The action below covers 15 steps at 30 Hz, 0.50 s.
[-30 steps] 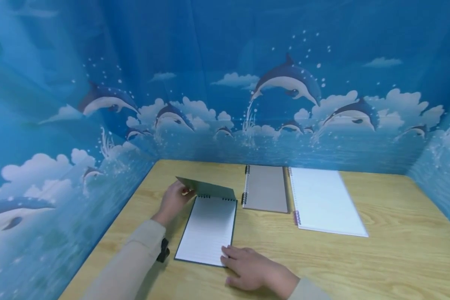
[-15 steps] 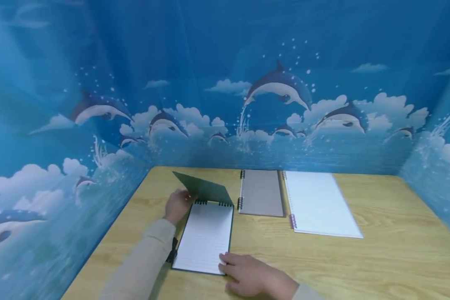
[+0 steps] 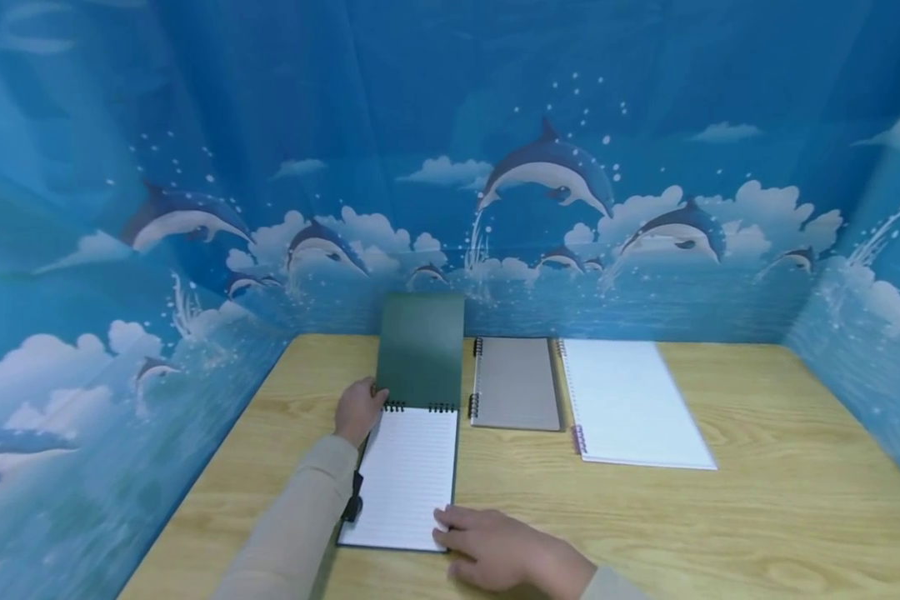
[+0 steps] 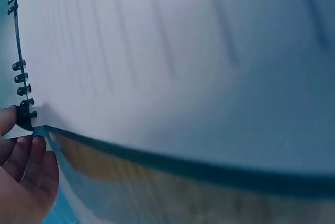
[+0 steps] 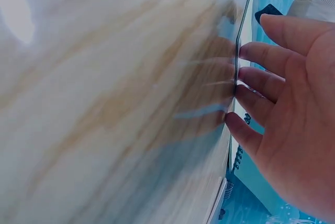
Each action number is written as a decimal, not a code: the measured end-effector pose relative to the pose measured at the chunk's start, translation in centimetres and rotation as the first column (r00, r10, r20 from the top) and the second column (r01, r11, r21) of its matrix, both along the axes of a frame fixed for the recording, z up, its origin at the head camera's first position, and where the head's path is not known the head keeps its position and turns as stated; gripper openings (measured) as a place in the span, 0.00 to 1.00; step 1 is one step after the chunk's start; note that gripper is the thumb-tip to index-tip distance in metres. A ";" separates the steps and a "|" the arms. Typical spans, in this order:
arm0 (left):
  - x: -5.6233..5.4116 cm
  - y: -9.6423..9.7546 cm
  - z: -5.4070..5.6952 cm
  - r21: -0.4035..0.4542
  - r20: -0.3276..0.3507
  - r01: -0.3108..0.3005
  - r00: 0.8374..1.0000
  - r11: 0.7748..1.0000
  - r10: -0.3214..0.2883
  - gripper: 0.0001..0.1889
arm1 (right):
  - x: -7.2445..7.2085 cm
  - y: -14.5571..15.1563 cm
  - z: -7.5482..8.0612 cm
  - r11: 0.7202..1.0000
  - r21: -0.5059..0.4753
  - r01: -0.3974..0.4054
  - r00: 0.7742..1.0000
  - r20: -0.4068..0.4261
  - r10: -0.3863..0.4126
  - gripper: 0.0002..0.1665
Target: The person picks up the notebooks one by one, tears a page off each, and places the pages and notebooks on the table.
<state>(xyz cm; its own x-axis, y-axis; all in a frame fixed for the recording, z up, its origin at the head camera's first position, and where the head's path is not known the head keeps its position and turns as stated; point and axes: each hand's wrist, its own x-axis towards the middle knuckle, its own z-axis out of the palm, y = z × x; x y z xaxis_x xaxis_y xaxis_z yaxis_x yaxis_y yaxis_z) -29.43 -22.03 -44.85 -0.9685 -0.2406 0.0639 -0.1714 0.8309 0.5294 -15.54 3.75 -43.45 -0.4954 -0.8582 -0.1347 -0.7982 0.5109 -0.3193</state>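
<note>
A top-bound spiral notebook (image 3: 411, 479) lies on the table with a white lined page facing up. Its dark green cover (image 3: 422, 350) stands raised beyond the black coil. My left hand (image 3: 356, 412) pinches the cover's left edge close to the binding. In the left wrist view, the left hand's thumb and fingers (image 4: 34, 174) lie on either side of that corner, beside the coil (image 4: 22, 85). My right hand (image 3: 495, 546) rests at the notebook's lower right edge. The right wrist view has its extended fingers (image 5: 261, 56) touching the edge, apart from each other.
Right of the notebook lie a grey-brown spiral notebook (image 3: 516, 383) and a larger white spiral pad (image 3: 633, 404). Both rest on the wood-grain table (image 3: 645, 525). A blue dolphin-print curtain (image 3: 420, 167) borders the table at the back and sides.
The green cover has swung up and back from a low, slanted tilt to nearly upright, turned by the left hand. The right hand stays at the lower right edge. The head view has shifted slightly.
</note>
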 end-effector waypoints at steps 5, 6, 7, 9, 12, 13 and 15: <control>-0.2 0.1 -0.5 0.021 -0.012 -0.032 0.999 0.999 0.033 0.20 | 0.0 -0.1 -0.1 1.000 -0.006 0.002 1.000 0.025 -0.002 0.28; -0.3 0.1 -0.7 0.032 -0.014 -0.039 0.999 0.999 0.039 0.20 | 0.0 -0.1 -0.2 1.000 -0.009 0.000 1.000 0.024 0.000 0.28; -0.4 0.1 -0.8 0.050 -0.015 -0.049 0.999 0.998 0.050 0.21 | 0.0 -0.1 -0.2 1.000 -0.010 -0.001 1.000 0.026 0.001 0.28; -0.7 0.2 -1.0 0.075 -0.024 -0.066 0.997 0.995 0.068 0.22 | 0.0 -0.1 -0.2 1.000 -0.012 -0.004 1.000 0.030 0.004 0.28; -1.1 0.4 -1.1 0.081 -0.034 -0.066 0.997 0.995 0.069 0.22 | 0.0 0.0 -0.2 1.000 -0.014 -0.005 1.000 0.028 0.006 0.27; -1.2 0.5 -1.1 0.072 -0.031 -0.065 0.997 0.995 0.067 0.22 | 0.0 0.0 -0.2 1.000 -0.015 -0.006 1.000 0.029 0.006 0.27; -1.3 0.8 -1.0 0.044 -0.018 -0.058 0.998 0.997 0.058 0.20 | 0.1 0.0 -0.2 1.000 -0.017 -0.006 1.000 0.024 0.007 0.26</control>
